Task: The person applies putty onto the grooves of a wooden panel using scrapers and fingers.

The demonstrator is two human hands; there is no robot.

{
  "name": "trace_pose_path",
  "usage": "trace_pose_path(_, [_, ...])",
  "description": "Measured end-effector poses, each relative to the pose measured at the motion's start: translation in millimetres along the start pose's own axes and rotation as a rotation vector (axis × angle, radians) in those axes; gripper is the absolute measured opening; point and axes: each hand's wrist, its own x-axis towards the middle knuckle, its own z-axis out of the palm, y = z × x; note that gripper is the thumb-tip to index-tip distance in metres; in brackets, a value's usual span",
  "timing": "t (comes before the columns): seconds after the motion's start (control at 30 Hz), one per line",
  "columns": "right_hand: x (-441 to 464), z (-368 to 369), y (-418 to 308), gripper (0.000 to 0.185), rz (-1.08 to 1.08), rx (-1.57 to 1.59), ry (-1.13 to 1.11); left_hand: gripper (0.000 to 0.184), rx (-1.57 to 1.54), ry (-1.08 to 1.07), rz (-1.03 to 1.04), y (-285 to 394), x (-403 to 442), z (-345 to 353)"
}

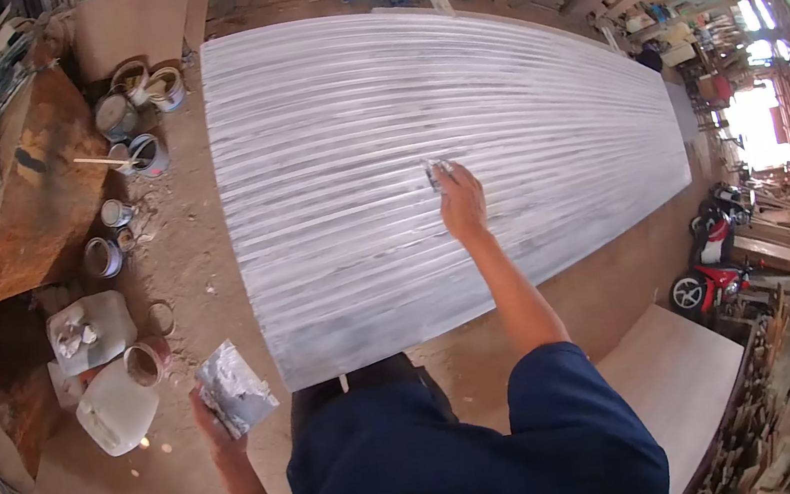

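A long ridged panel (365, 251), coated in streaky white and grey, stretches out in front of me. Over its middle reaches my right hand (462, 199), its fingers closed on a small putty knife (434, 176) whose blade is at the ridges. Off the panel's near left corner, my left hand (216, 429) grips a flat square plate (236, 389) smeared with pale putty. The fingers under that plate are mostly hidden.
Paint cans (148, 154) and pots stand on the dirt floor to the left, near white plastic jugs (118, 407) and a large wooden block (35, 197). A red motorbike (716, 267) is at the right, beyond a pale board (678, 389).
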Motion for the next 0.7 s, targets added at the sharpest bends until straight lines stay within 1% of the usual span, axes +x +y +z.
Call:
trace_pose_path(0.13, [6,-5,63,0.051,-0.031,-0.094,0.004,0.044,0.070,0.026,0.034,-7,-2,22])
trace_pose_path(0.2, [10,-10,82,0.052,-0.046,-0.086,0.005,0.043,0.063,0.029,-0.058,-12,2,29])
trace_pose_path(0.23, [13,-11,88,0.053,-0.071,-0.076,0.004,0.043,0.064,0.033,-0.056,-16,2,35])
trace_pose_path(0.37, [26,2,96,0.053,-0.092,-0.016,0.008,0.041,0.069,0.069,-0.077,-29,3,58])
trace_pose_path(0.43, [26,17,98,0.053,-0.082,-0.040,-0.048,0.041,0.067,0.093,-0.087,-38,5,68])
trace_pose_path(0.5, [19,18,101,0.054,-0.090,-0.027,-0.050,0.042,0.088,0.047,-0.082,-45,5,78])
trace_pose_path(0.63, [24,12,93,0.054,-0.120,-0.007,-0.041,0.043,0.057,0.055,-0.064,-53,4,104])
trace_pose_path(0.7, [26,18,87,0.054,-0.130,0.011,-0.049,0.043,0.094,0.052,-0.120,-58,0,108])
